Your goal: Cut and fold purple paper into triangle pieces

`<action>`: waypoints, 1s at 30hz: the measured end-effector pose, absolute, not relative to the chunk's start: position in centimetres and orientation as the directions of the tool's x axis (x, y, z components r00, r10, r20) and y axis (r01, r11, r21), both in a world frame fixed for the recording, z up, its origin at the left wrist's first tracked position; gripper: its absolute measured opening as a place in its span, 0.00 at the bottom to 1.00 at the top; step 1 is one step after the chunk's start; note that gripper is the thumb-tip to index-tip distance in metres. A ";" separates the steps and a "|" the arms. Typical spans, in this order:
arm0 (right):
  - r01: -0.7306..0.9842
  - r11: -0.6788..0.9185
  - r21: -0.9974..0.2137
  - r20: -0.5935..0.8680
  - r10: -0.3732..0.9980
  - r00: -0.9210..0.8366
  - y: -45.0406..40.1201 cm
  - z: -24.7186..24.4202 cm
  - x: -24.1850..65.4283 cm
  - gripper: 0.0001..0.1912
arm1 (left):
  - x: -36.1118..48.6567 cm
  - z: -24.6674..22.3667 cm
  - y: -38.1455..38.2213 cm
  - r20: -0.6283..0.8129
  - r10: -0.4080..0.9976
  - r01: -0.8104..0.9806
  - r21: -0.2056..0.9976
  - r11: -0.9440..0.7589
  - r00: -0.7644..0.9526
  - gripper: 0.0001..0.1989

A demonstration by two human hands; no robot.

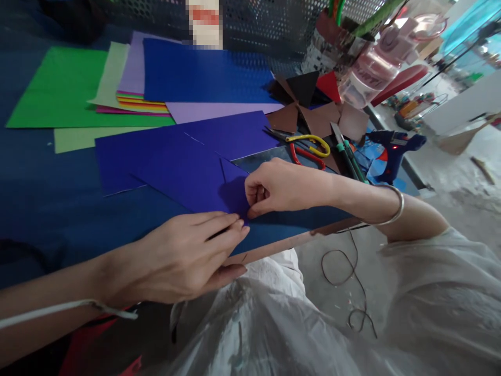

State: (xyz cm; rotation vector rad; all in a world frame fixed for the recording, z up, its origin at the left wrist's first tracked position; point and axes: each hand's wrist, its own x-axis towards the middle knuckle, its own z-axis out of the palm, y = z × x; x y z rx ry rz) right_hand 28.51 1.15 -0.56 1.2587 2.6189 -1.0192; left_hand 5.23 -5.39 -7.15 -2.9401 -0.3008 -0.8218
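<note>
A violet-blue sheet of paper lies slanted on the dark blue table, over another sheet of the same colour. Its near right end looks folded over, with a crease line close by. My right hand is closed at that end, thumb and curled fingers pinching the paper's edge. Beside it my left hand rests with its fingers stretched out, fingertips touching the same corner near the table's front edge. The pinched bit of paper is mostly hidden by my fingers.
Green paper and a dark blue sheet on a coloured stack lie behind. To the right are scissors, a cutter knife, brown paper pieces, a blue glue gun and a pink bottle.
</note>
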 end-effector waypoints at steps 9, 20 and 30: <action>0.791 0.395 -0.468 -0.412 0.694 -0.590 2.5 -0.2 28.8 0.10 | 5.3 -7.6 -5.4 0.544 0.188 0.212 0.020 -0.977 0.818 0.14; 0.823 0.352 -0.445 -0.423 0.728 -0.540 4.0 0.0 30.4 0.11 | 5.3 -7.6 -5.5 0.547 0.147 0.203 -0.042 -0.978 0.824 0.14; 0.816 0.115 -0.567 -0.501 0.739 -0.451 5.1 -0.5 32.6 0.12 | 4.8 -8.2 -5.5 0.550 0.179 0.197 0.027 -0.980 0.816 0.20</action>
